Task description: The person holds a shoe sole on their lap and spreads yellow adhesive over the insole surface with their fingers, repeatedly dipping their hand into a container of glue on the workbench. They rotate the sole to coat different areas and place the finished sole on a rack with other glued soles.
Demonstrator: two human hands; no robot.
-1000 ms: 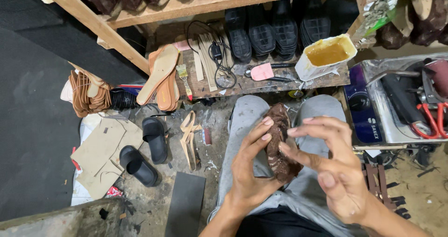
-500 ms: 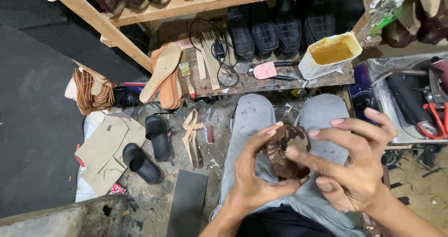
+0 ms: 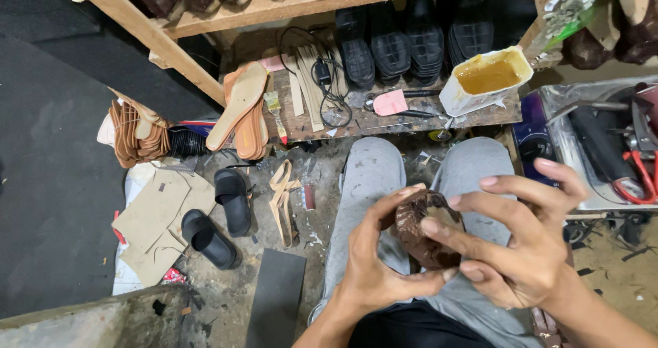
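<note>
Both hands grip 1 dark brown leather piece (image 3: pixel 425 228) above the grey-trousered lap. Left hand (image 3: pixel 373 266) is curled beneath it, fingers closed; right hand (image 3: pixel 521 245) pinches its edge, remaining fingers spread. Glue tub (image 3: pixel 485 79) sits on the low table (image 3: pixel 384 118) beyond the leather piece.

A white cut-open carton (image 3: pixel 485 81), filled with amber liquid, is seen at one o'clock on the wooden bench, tilted toward the right. A small pink paper tag (image 3: pixel 391 103) is laid flat at twelve o'clock, just left of the carton. A dark blue printed box (image 3: pixel 531 142) is stood at two o'clock, below the carton. A small red-and-white wrapper (image 3: pixel 173 276) is found at eight o'clock, beside cardboard pieces on the floor.
</note>
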